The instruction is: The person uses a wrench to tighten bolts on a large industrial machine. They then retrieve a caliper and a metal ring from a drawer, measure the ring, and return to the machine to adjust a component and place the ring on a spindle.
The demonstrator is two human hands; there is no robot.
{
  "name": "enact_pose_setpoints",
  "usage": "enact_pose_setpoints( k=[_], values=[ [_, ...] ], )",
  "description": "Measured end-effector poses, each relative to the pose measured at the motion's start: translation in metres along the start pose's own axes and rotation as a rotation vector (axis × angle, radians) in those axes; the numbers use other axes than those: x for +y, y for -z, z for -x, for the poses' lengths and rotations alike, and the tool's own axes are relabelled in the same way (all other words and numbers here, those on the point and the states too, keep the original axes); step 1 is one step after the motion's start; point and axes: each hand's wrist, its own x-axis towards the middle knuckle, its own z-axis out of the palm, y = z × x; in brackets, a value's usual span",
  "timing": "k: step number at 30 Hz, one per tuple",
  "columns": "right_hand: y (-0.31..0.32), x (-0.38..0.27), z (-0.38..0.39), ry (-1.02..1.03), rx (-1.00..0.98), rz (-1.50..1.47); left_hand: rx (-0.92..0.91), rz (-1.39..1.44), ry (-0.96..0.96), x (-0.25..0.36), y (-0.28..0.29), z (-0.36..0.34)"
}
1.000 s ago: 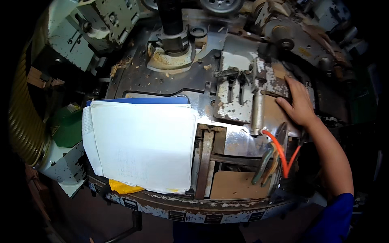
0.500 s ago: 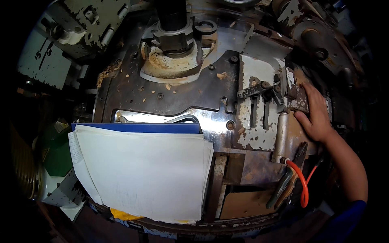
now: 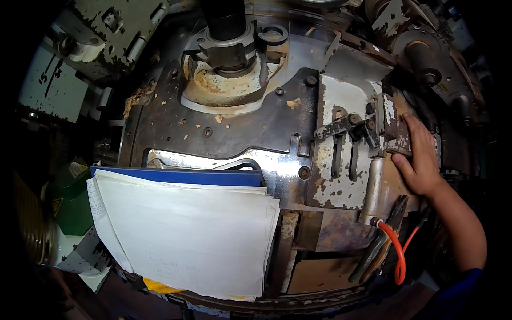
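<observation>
My right hand [image 3: 424, 164] rests at the right side of the machine, against a worn metal block [image 3: 397, 133]. Its fingers stretch away from me and its thumb stands apart; part of the fingertips is hidden. Beside the thumb is a silver cylinder [image 3: 375, 184] with an orange hose [image 3: 396, 245] at its near end. Left of it, a chipped grey bracket plate [image 3: 336, 184] carries a dark clamp arm [image 3: 336, 128]. My left hand is out of view. A stack of white papers [image 3: 184, 229] on a blue folder [image 3: 176, 175] lies at the near left.
Pliers [image 3: 378, 245] lie near the hose, above a piece of brown board [image 3: 320, 274]. A dark spindle [image 3: 225, 21] rises at the back beside a loose metal ring [image 3: 272, 34]. Wood chips dot the dark plate [image 3: 234, 133]. A green box [image 3: 72, 205] stands at left.
The view has shifted slightly, so the machine and papers sit a little lower in it. My right hand keeps its place against the block.
</observation>
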Motion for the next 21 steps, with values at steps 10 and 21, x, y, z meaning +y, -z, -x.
enact_pose_setpoints(
  k=[10, 21],
  values=[
    [0.002, -0.003, -0.003, 0.021, 0.014, 0.011, -0.075, -0.005, -0.073, 0.040, -0.085, -0.056],
    [0.002, -0.003, -0.003, 0.013, 0.012, 0.015, -0.076, 0.070, -0.040, 0.051, -0.106, -0.063]
  ],
)
